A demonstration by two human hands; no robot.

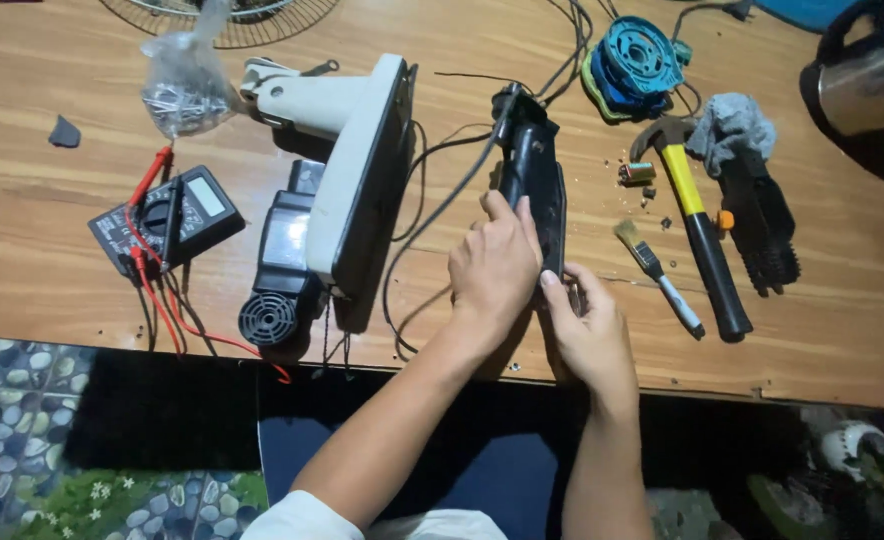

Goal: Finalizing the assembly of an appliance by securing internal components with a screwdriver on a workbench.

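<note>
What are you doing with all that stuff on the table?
A person's left hand and right hand both grip a long black plastic housing with a cable, standing on a wooden table. A white and black fan base lies to its left beside a multimeter. A hammer and small brush lie to its right.

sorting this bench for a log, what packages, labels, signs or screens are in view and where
Multimeter screen: small grey rectangle on the black meter at the table's left, red leads beside it.
Plastic bag: clear, knotted, holding small metal parts, far left near the table's back edge.
No labels or signs can be made out; the left hand and right hand hold a plain black housing.
</note>
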